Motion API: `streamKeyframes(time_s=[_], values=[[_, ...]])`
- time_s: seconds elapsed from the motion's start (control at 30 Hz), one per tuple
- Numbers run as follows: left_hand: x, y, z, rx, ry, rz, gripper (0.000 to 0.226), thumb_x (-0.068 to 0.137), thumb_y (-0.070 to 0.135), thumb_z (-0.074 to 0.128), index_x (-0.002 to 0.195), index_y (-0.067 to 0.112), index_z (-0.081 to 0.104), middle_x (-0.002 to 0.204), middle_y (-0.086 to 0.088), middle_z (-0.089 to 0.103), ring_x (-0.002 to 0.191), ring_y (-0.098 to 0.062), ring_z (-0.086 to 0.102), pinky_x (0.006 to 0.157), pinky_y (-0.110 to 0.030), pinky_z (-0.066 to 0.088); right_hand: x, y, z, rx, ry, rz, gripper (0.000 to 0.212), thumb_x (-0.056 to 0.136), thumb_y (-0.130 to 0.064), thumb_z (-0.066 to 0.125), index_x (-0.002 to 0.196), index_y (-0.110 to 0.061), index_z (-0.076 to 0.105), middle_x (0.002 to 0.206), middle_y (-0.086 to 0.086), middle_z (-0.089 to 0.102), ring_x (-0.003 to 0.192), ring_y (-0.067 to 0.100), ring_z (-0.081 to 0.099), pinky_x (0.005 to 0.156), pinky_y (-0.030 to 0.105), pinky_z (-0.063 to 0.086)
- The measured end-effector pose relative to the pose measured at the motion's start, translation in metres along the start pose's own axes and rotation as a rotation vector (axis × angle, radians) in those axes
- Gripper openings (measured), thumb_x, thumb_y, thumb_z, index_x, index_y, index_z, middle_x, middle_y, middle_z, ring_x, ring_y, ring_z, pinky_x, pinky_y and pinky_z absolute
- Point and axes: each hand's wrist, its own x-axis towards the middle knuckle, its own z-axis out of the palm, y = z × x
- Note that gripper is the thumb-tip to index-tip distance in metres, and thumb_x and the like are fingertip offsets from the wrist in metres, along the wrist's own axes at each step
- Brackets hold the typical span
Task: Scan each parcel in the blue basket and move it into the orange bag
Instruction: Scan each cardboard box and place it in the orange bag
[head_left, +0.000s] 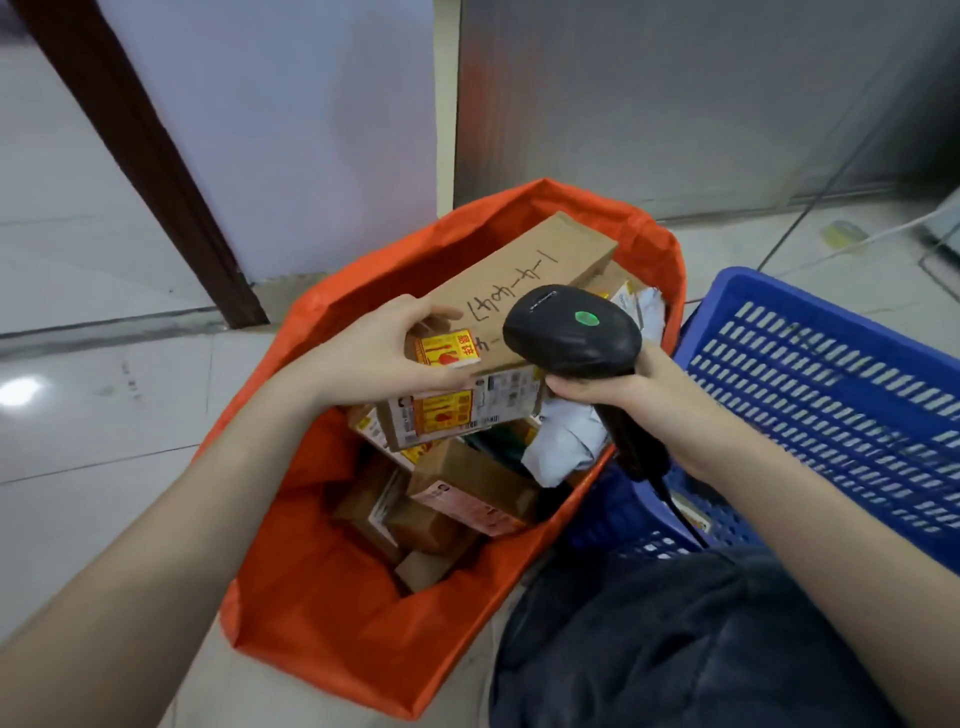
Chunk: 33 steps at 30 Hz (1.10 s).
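- Holding a small box (445, 349) pinched in the left hand (374, 358) above the orange bag (332, 613), likely so it drops in.
- Right hand (613, 387) grips the scanner (571, 332), head tilted at the box's label.
- Blue basket (810, 395) sits just beside, within reach.

This looks like a parcel depot or courier sorting room. An orange bag (363, 613) stands open at the centre of the tiled floor (104, 415), packed with cardboard parcels (467, 488) bearing shipping labels and yellow fragile stickers. A blue plastic basket (831, 374) stands at three o'clock, touching the bag. A black handheld barcode scanner (571, 332) shows a green light. At twelve o'clock rise plain grey wall panels (675, 104); at ten o'clock, a dark door frame (145, 156).
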Motion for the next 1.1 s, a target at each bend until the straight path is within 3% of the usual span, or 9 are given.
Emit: streamKeyframes(time_s=[0.07, 0.17, 0.3, 0.4, 0.57, 0.7, 0.9, 1.1], values=[[-0.001, -0.007, 0.004, -0.037, 0.042, 0.015, 0.06, 0.081, 0.036, 0.073, 0.135, 0.027, 0.049, 0.129, 0.006, 0.051, 0.117, -0.006, 0.051, 0.102, -0.026, 0.042, 0.002, 0.001, 0.005, -0.023, 0.004, 0.022, 0.04, 0.076, -0.019, 0.076, 0.113, -0.03, 0.063, 0.114, -0.005, 0.069, 0.111, 0.01, 0.06, 0.103, 0.035, 0.043], [0.0, -0.009, 0.009, -0.133, 0.118, 0.036, 0.049, 0.085, 0.036, 0.069, 0.131, 0.029, 0.052, 0.129, 0.01, 0.053, 0.117, -0.003, 0.051, 0.1, -0.023, 0.04, 0.003, 0.003, 0.009, -0.032, 0.012, 0.034, 0.035, 0.077, -0.018, 0.075, 0.104, -0.035, 0.063, 0.111, -0.006, 0.069, 0.108, 0.009, 0.06, 0.1, 0.032, 0.043], [0.004, -0.003, 0.014, -0.192, 0.176, 0.073, 0.038, 0.091, 0.03, 0.062, 0.128, 0.028, 0.054, 0.129, 0.01, 0.055, 0.117, -0.004, 0.052, 0.097, -0.025, 0.043, 0.002, 0.0, 0.007, -0.081, 0.023, 0.06, 0.018, 0.081, -0.02, 0.072, 0.096, -0.027, 0.065, 0.081, 0.007, 0.066, 0.074, 0.01, 0.061, 0.071, 0.021, 0.047], [0.007, 0.005, 0.017, -0.2, 0.225, 0.084, 0.032, 0.094, 0.028, 0.057, 0.125, 0.027, 0.056, 0.126, 0.012, 0.057, 0.114, -0.002, 0.053, 0.094, -0.024, 0.045, -0.002, -0.004, -0.001, -0.083, 0.068, 0.066, 0.012, 0.082, -0.022, 0.07, 0.094, -0.02, 0.065, 0.063, 0.005, 0.055, 0.059, 0.01, 0.054, 0.056, 0.017, 0.044], [0.016, 0.036, 0.025, -0.245, 0.242, 0.106, 0.028, 0.093, 0.026, 0.058, 0.121, 0.028, 0.059, 0.12, 0.015, 0.06, 0.108, 0.001, 0.056, 0.09, -0.02, 0.045, -0.015, -0.007, -0.038, -0.069, 0.198, 0.031, 0.009, 0.079, -0.02, 0.072, 0.079, -0.014, 0.065, 0.053, 0.007, 0.053, 0.053, 0.016, 0.05, 0.058, 0.029, 0.039], [0.031, 0.084, 0.043, -0.285, 0.192, 0.169, 0.025, 0.094, 0.021, 0.058, 0.119, 0.023, 0.06, 0.118, 0.011, 0.06, 0.105, 0.002, 0.056, 0.078, -0.002, 0.041, -0.041, -0.005, -0.084, -0.098, 0.322, 0.013, 0.022, 0.079, -0.019, 0.072, 0.083, 0.001, 0.064, 0.051, 0.008, 0.053, 0.05, 0.018, 0.048, 0.059, 0.031, 0.037], [0.058, 0.165, 0.092, -0.298, 0.128, 0.32, 0.022, 0.092, 0.013, 0.058, 0.113, 0.02, 0.061, 0.115, 0.005, 0.062, 0.1, 0.001, 0.057, 0.08, -0.001, 0.039, -0.087, 0.015, -0.155, -0.116, 0.496, 0.005, 0.012, 0.079, -0.015, 0.072, 0.079, -0.003, 0.068, 0.045, 0.004, 0.053, 0.046, 0.018, 0.048, 0.057, 0.031, 0.037], [0.08, 0.221, 0.156, -0.268, 0.006, 0.395, 0.026, 0.093, 0.012, 0.059, 0.118, 0.015, 0.06, 0.12, 0.004, 0.06, 0.104, -0.003, 0.056, 0.08, -0.001, 0.039, -0.133, 0.052, -0.213, -0.098, 0.603, 0.008, 0.021, 0.078, -0.016, 0.073, 0.075, 0.004, 0.065, 0.047, 0.006, 0.054, 0.047, 0.017, 0.051, 0.06, 0.031, 0.041]])
